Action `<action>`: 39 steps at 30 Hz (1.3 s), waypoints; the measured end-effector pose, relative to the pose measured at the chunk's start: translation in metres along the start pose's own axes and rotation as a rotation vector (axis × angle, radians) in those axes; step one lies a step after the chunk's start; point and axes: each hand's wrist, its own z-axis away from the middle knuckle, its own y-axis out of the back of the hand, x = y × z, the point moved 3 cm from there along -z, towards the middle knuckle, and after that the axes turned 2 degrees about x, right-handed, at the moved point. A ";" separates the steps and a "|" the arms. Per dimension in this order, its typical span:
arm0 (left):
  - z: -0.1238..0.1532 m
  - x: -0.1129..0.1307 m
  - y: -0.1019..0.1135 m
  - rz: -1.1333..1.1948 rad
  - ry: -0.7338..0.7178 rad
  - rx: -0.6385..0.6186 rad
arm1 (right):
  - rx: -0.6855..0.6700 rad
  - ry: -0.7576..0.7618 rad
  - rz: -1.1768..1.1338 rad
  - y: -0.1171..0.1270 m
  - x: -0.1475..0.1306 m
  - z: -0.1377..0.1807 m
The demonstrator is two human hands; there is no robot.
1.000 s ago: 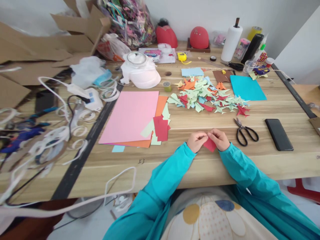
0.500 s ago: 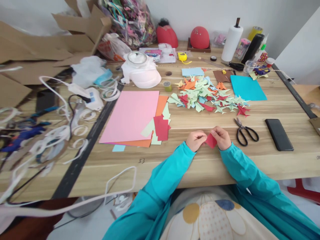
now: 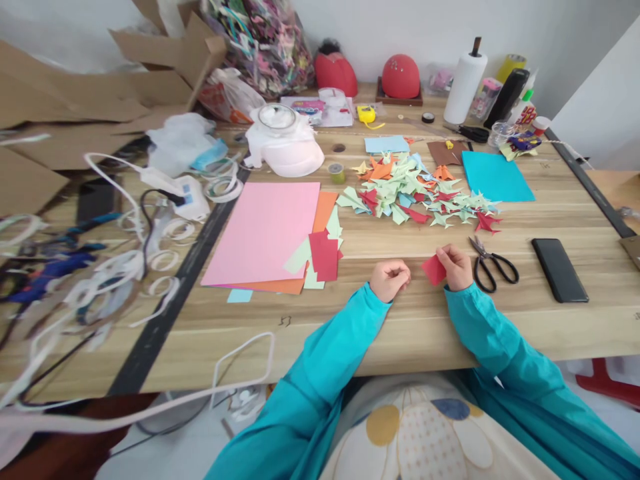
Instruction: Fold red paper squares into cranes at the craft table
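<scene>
My right hand (image 3: 457,268) pinches a small piece of red paper (image 3: 434,270) by its right side, held just above the wooden table. My left hand (image 3: 390,280) is a short way to the left, its fingers curled closed, with nothing visible in them and apart from the paper. Beyond both hands lies a heap of folded paper shapes (image 3: 400,190) in pale green, orange, red and blue. Black-handled scissors (image 3: 493,264) lie right beside my right hand. Left of my left hand, cut red paper pieces (image 3: 325,257) rest on pale green strips.
A large pink sheet (image 3: 265,230) lies over orange paper on the left. At right are a phone (image 3: 560,270) and a turquoise sheet (image 3: 497,176). Tangled white cables (image 3: 120,280) and a cardboard box (image 3: 150,87) fill the far left. A paper roll (image 3: 465,87) stands at the back.
My right hand has moved right with the red paper, out of my left hand's fingers. The left hand stays almost in place, its fingers now curled on their own.
</scene>
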 end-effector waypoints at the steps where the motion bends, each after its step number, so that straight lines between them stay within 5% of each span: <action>1: 0.000 -0.001 0.000 0.007 0.019 0.027 | -0.016 -0.004 0.002 0.000 0.000 0.000; 8: 0.001 -0.003 -0.009 -0.082 0.029 -0.018 | -0.239 0.017 0.088 -0.015 -0.001 0.014; 19: -0.003 -0.001 -0.001 -0.054 -0.042 0.148 | -0.359 0.118 0.073 -0.015 -0.001 0.017; 28: -0.002 0.002 -0.002 -0.160 -0.145 0.064 | -0.412 0.211 0.185 -0.016 -0.004 0.020; 39: -0.002 0.005 -0.004 -0.192 -0.167 -0.030 | -0.467 0.155 0.149 -0.015 -0.001 0.019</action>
